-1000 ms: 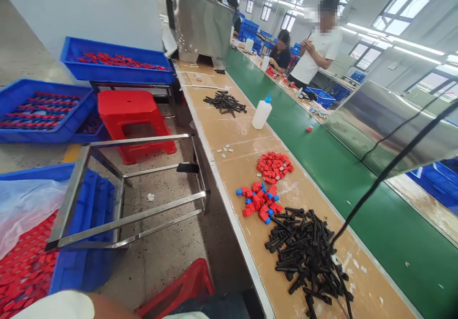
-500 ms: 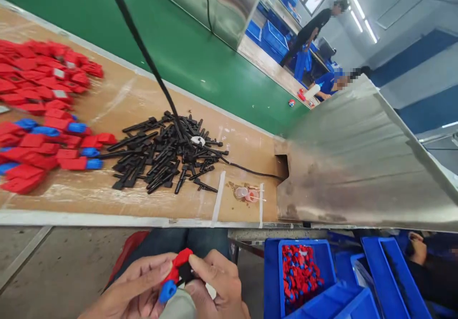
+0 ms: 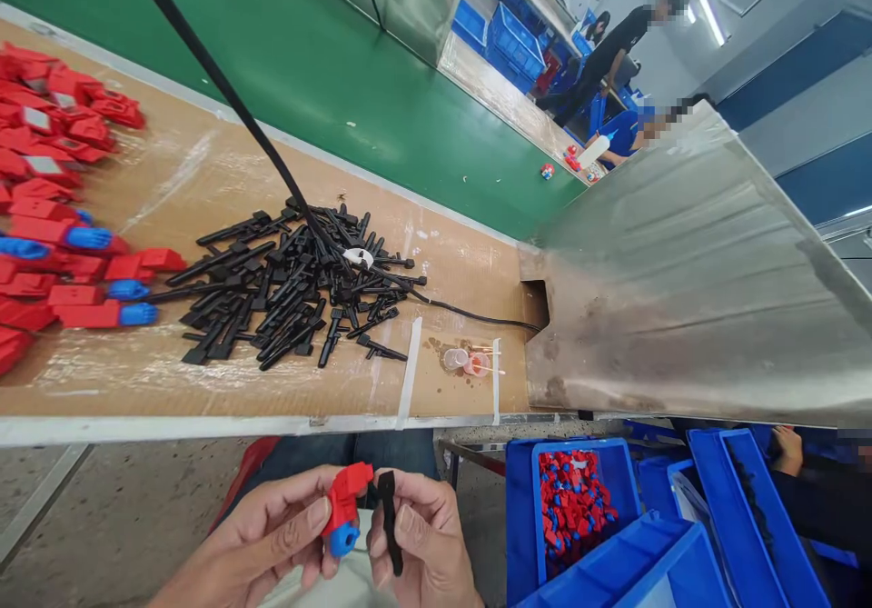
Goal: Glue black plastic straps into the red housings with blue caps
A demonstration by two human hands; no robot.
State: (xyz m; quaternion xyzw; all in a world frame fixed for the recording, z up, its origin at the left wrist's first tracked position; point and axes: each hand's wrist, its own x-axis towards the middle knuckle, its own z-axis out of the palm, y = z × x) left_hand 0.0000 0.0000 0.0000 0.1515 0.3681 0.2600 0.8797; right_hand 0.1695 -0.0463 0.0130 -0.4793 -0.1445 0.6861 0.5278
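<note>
In my left hand (image 3: 269, 531) is a red toy arm (image 3: 346, 494) with a blue fist (image 3: 344, 540), pinched between thumb and fingers. My right hand (image 3: 432, 535) grips a black toy gun (image 3: 391, 522) close beside it, held upright. The two parts are apart at the top; lower down, fingers hide whether they touch. Both hands are over my lap, below the table's front edge. On the table beyond them lies a pile of black toy guns (image 3: 292, 290).
Red toy arms with blue fists (image 3: 82, 294) are heaped at the table's left. A black cable (image 3: 224, 90) crosses the gun pile. Small cups (image 3: 477, 364) stand near a metal partition (image 3: 681, 299). Blue bins (image 3: 630, 481) are at lower right. Other people are beyond.
Half a second ago the black part was pressed against the red arm; now my right hand holds it slightly to the right, turned upright. The view has shifted a little.
</note>
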